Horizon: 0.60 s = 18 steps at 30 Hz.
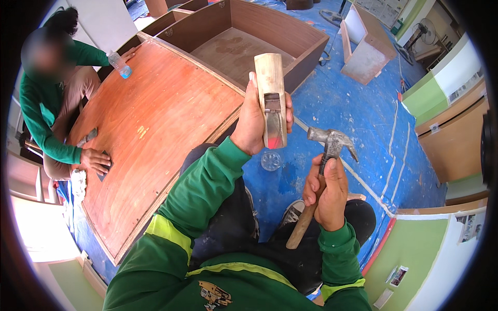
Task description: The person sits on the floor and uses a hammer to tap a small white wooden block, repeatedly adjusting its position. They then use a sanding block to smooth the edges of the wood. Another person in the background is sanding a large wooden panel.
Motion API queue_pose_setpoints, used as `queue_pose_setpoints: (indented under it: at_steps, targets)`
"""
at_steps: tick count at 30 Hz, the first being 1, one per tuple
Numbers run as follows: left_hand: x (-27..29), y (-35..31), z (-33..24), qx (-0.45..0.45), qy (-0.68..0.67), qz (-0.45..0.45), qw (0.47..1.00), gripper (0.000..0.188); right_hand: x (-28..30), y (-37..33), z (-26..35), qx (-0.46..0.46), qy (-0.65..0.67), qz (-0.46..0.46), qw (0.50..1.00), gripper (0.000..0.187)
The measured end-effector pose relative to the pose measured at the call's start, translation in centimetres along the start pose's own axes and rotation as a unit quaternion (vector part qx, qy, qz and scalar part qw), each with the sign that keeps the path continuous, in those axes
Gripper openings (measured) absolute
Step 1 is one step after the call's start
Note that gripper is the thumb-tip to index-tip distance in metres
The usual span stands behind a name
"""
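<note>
While my left hand [249,125] holds the wooden plane [270,78] up over the blue floor sheet [363,124], its long side runs almost straight up and down in my view, the top leaning a bit left and the red-marked end low. My left fingers [289,111] are wrapped around it, thumb on the other side. My right hand [333,201] holds a hammer [307,215], head up, claw pointing right and down, handle slanting down to the left. My right fingers are curled around the handle. My green shirt [249,291] has a small printed picture [213,294]; the print on the far paper [385,8] is too small to read.
</note>
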<state>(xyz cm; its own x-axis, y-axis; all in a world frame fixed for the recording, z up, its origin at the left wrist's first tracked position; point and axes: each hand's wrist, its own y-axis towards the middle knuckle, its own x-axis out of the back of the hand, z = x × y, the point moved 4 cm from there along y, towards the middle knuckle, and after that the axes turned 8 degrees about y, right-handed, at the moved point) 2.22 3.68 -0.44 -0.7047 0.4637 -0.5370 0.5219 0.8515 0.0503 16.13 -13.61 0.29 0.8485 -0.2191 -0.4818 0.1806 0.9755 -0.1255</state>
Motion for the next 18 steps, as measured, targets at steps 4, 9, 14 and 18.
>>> queue_pose_setpoints:
  at_steps: [4, 9, 14, 18]
  targets:
    - [-0.47, -0.30, -0.70, 0.013, 0.020, -0.017, 1.000, 0.091, -0.04, 0.22, 0.04, -0.003, -0.007, -0.008, 1.000, 0.040]
    - [-0.55, -0.26, -0.45, 0.015, 0.026, -0.040, 0.999, 0.090, -0.66, 0.32, -0.21, -0.015, -0.014, -0.015, 1.000, 0.040]
    - [0.10, 0.00, -0.68, -0.001, 0.011, -0.041, 0.999, 0.090, -0.55, 0.68, -0.33, -0.028, 0.010, -0.018, 0.999, 0.040]
    - [0.04, -0.07, -0.82, -0.005, 0.009, -0.036, 0.999, 0.089, -0.31, 0.77, -0.28, -0.026, 0.011, -0.022, 0.999, 0.039]
